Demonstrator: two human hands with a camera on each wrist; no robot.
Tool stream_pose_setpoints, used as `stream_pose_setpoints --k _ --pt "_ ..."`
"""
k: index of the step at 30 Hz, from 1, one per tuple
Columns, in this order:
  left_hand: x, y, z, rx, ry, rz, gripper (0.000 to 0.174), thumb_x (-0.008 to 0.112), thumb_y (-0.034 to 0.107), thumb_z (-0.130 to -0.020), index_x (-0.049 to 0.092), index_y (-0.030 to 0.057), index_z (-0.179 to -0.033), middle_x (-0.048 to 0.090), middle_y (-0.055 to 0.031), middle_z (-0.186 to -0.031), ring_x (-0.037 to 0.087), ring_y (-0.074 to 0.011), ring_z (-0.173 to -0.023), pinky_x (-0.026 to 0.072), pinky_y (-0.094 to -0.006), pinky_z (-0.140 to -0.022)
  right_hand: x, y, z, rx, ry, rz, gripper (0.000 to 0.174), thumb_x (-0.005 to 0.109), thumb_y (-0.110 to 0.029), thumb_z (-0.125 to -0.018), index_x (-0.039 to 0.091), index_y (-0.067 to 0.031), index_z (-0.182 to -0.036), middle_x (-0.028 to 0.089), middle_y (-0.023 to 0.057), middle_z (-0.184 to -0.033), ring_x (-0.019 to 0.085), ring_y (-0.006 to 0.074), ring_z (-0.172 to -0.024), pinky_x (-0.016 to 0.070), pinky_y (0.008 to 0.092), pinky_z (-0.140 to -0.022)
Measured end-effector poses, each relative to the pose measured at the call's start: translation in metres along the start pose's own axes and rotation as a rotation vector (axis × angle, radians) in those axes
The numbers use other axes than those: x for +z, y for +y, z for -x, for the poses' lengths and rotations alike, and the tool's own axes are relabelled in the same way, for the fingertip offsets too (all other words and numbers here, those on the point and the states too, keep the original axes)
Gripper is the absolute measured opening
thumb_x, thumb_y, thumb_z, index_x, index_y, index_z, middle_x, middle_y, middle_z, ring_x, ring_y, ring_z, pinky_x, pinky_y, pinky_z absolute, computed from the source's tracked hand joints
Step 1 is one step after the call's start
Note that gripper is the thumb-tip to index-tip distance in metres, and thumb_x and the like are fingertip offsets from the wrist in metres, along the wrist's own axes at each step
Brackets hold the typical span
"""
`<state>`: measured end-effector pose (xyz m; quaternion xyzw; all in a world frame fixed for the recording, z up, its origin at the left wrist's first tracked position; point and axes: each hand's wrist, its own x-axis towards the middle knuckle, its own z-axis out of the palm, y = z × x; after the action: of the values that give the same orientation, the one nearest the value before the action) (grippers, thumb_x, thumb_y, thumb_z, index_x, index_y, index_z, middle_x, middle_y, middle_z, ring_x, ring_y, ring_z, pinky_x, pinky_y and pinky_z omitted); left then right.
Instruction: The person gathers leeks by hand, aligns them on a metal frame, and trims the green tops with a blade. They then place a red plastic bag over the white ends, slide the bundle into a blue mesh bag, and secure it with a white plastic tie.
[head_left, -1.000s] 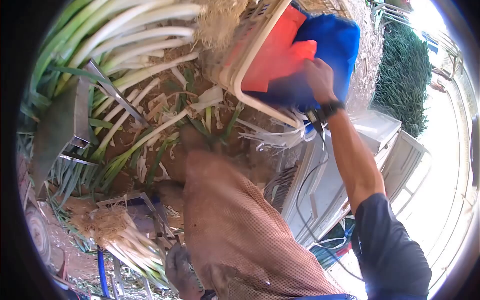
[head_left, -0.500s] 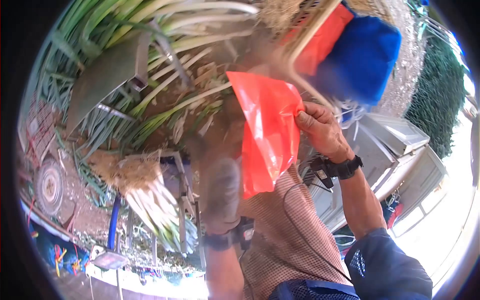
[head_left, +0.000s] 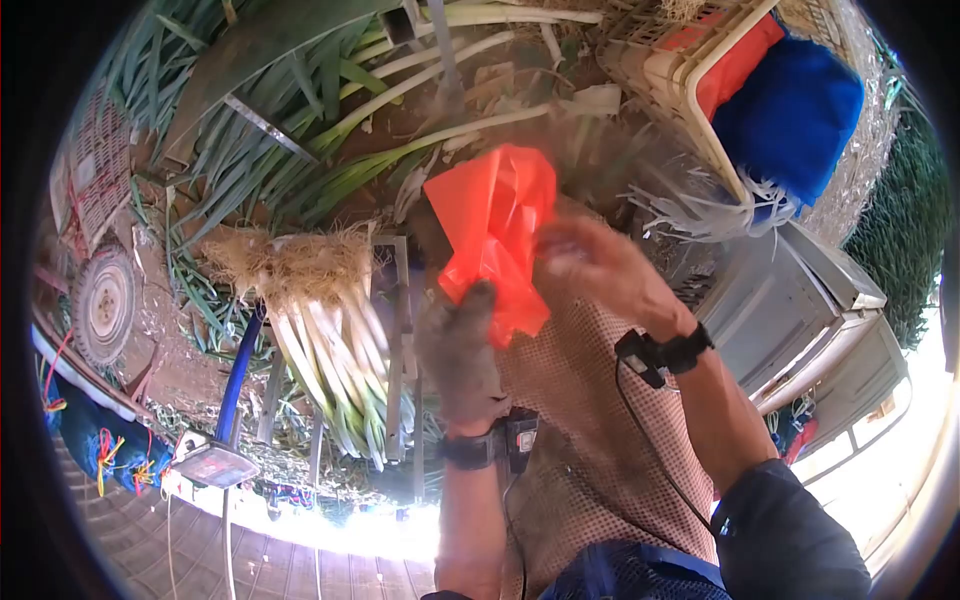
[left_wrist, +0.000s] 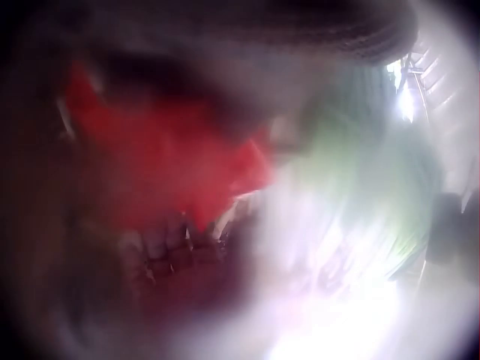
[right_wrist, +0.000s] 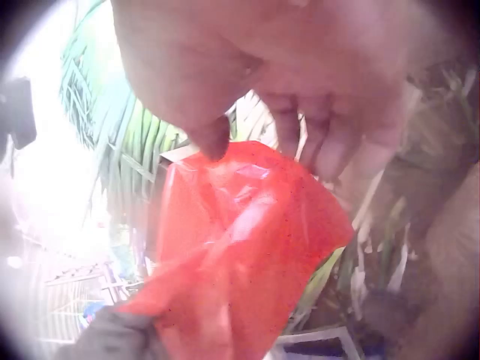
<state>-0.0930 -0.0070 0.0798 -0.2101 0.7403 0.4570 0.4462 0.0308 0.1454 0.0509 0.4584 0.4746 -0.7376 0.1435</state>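
A thin red plastic bag (head_left: 500, 220) hangs crumpled in front of the apron (head_left: 600, 420). The left hand (head_left: 462, 350), dark grey over the fingers, grips its lower edge; the right wrist view shows these dark fingers (right_wrist: 112, 337) at the bag's bottom corner. Beside the bag's right edge is the right hand (head_left: 605, 270), bare and blurred. In the right wrist view its thumb and fingers (right_wrist: 330, 150) are apart, loosely bent at the bag's upper edge. The left wrist view is blurred, with the red bag (left_wrist: 172, 165) at its centre.
Leeks (head_left: 420, 110) lie on the ground ahead. A bundle of leeks (head_left: 335, 350) rests in a metal frame (head_left: 398, 400) at left. A cream crate (head_left: 690, 80) holds red plastic and a blue bag (head_left: 795, 115). White strips (head_left: 690, 215) hang near it; a wheel (head_left: 103, 305) stands far left.
The right hand has drawn the red bag out of the crate area and brought it before the body. The left hand has come up and taken hold of it; the right hand has let go.
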Motion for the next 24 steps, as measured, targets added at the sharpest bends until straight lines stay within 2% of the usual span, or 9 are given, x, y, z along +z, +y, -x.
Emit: stream_pose_setpoints --k 3,4,7,10,12,14,19,22,24 --pt "-0.005 -0.008 -0.001 -0.02 0.012 0.118 0.026 0.073 0.02 -0.095 0.074 -0.0016 -0.108 0.067 0.0007 -0.088 0.056 -0.0075 -0.076 0.0455 -0.0269 -0.068 0.029 -0.004 0.012 -0.058 -0.21 0.304 0.046 0.07 -0.032 -0.095 0.065 0.0031 -0.124 0.073 0.0148 -0.107 0.067 0.0199 -0.104 0.0524 0.0335 -0.092" --pt "-0.009 -0.011 0.0 -0.032 0.024 0.155 0.025 0.073 0.02 -0.095 0.074 -0.0014 -0.107 0.068 0.0005 -0.088 0.057 -0.0078 -0.077 0.0457 -0.0272 -0.069 0.038 0.003 0.01 0.109 -0.186 0.131 0.04 0.071 -0.029 -0.095 0.067 0.0019 -0.119 0.073 0.0127 -0.1 0.068 0.0192 -0.097 0.0531 0.0328 -0.087" --pt "-0.032 -0.026 -0.002 -0.058 0.048 0.159 0.026 0.071 0.022 -0.096 0.073 -0.0023 -0.106 0.067 0.0004 -0.091 0.059 -0.0091 -0.082 0.0477 -0.0289 -0.073 0.046 0.028 -0.004 0.117 0.062 0.017 0.031 0.069 -0.026 -0.097 0.069 0.0016 -0.112 0.072 0.0072 -0.091 0.065 0.0145 -0.084 0.0521 0.0297 -0.076" --pt "-0.049 -0.041 0.003 -0.009 0.161 -0.099 0.028 0.07 0.027 -0.096 0.074 0.0011 -0.104 0.066 -0.0013 -0.09 0.061 -0.0107 -0.082 0.0489 -0.0306 -0.074 0.05 0.03 -0.02 0.11 0.28 -0.446 0.025 0.064 -0.022 -0.1 0.07 0.0006 -0.109 0.07 0.0009 -0.09 0.062 0.0078 -0.08 0.0497 0.0256 -0.076" --pt "-0.067 -0.07 0.009 0.107 0.061 -0.127 0.021 0.075 0.02 -0.094 0.073 0.0007 -0.101 0.065 0.0015 -0.086 0.055 -0.0077 -0.077 0.0459 -0.0272 -0.07 0.054 0.021 -0.026 0.17 0.339 -0.387 0.024 0.063 -0.022 -0.102 0.069 0.0002 -0.109 0.069 -0.0001 -0.089 0.061 0.0073 -0.078 0.0483 0.0244 -0.073" --pt "-0.071 -0.072 0.017 0.149 -0.014 -0.153 0.016 0.077 0.015 -0.092 0.073 0.0002 -0.098 0.064 0.0037 -0.082 0.052 -0.0058 -0.073 0.044 -0.0257 -0.067 0.057 0.02 -0.03 0.187 0.357 -0.355 0.025 0.062 -0.023 -0.103 0.069 0.0004 -0.11 0.069 -0.0005 -0.089 0.061 0.0072 -0.077 0.0469 0.0232 -0.071" --pt "-0.063 -0.066 0.031 0.01 -0.091 -0.237 0.012 0.074 0.011 -0.092 0.073 -0.0003 -0.095 0.061 0.0056 -0.078 0.05 -0.0043 -0.07 0.0411 -0.026 -0.06 0.064 0.036 -0.043 0.105 0.247 -0.472 0.032 0.06 -0.026 -0.105 0.066 0.0021 -0.119 0.068 0.0004 -0.096 0.06 0.0076 -0.082 0.0474 0.0222 -0.074" --pt "-0.071 -0.062 0.023 -0.004 -0.201 -0.5 0.014 0.074 0.011 -0.092 0.073 -0.0007 -0.099 0.064 0.0048 -0.082 0.053 -0.0049 -0.073 0.0442 -0.025 -0.066 0.069 0.035 -0.035 0.095 0.189 -0.522 0.037 0.06 -0.026 -0.105 0.063 0.0042 -0.126 0.068 0.0025 -0.101 0.061 0.0086 -0.088 0.0498 0.0237 -0.079" --pt "-0.083 -0.085 0.012 -0.067 -0.198 -0.304 0.037 0.07 0.013 -0.091 0.062 -0.0012 -0.124 0.063 -0.0041 -0.108 0.058 -0.0113 -0.093 0.0475 -0.0289 -0.082 0.067 0.03 -0.025 0.133 0.182 -0.605 0.037 0.061 -0.026 -0.105 0.063 0.0038 -0.127 0.069 0.0039 -0.104 0.063 0.0097 -0.093 0.0513 0.0256 -0.084"
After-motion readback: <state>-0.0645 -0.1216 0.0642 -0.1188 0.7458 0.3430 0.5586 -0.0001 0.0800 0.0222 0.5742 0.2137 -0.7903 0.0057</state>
